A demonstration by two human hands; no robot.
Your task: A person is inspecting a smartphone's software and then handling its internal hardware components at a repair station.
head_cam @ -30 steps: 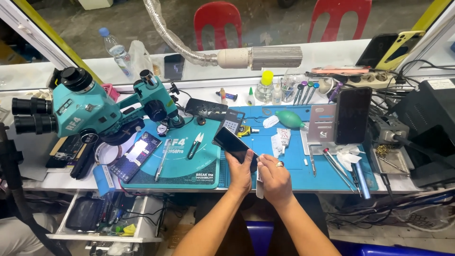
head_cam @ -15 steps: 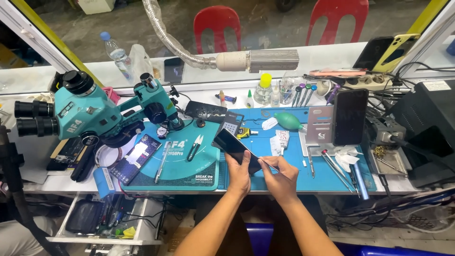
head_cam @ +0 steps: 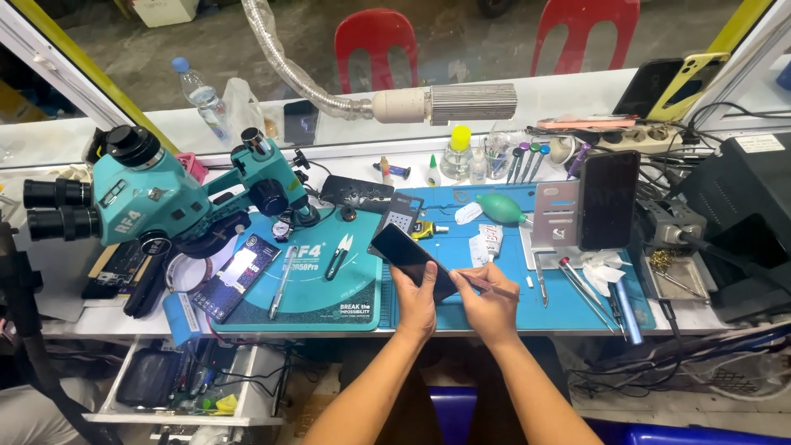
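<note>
Two bare hands work close together at the near edge of a blue rubber work mat [head_cam: 577,309] on a white bench. The left hand [head_cam: 416,301] grips the lower end of a slim black smartphone [head_cam: 412,259], fingers wrapped round its edge, holding it tilted with the dark glass facing up and its far end pointing toward the microscope. The right hand [head_cam: 492,303] pinches a thin metal tool [head_cam: 482,283] between thumb and fingers, its tip lying against the phone's right side. Both sit just above the mat, near its front rim. Just left of the phone lies a teal round-cornered repair pad [head_cam: 329,297] carrying small black-handled cutters [head_cam: 338,255] and a slender silver pen-like tool [head_cam: 282,284]; a dark phone with a lit screen [head_cam: 235,276] rests at the pad's left edge. Over that pad stands a teal stereo microscope [head_cam: 156,202] with black eyepieces. Beyond the hands on the mat are a green rubber air-blower bulb [head_cam: 500,206] and a small white tube [head_cam: 488,245]. To the right, a black phone [head_cam: 608,200] stands upright against a grey metal holder [head_cam: 554,216], with crumpled white tissue [head_cam: 601,268] and several loose metal tools near it. Farther back hangs a beige ribbed extraction hose with a finned nozzle [head_cam: 445,105], above a clear bottle with a yellow cap [head_cam: 457,152].
</note>
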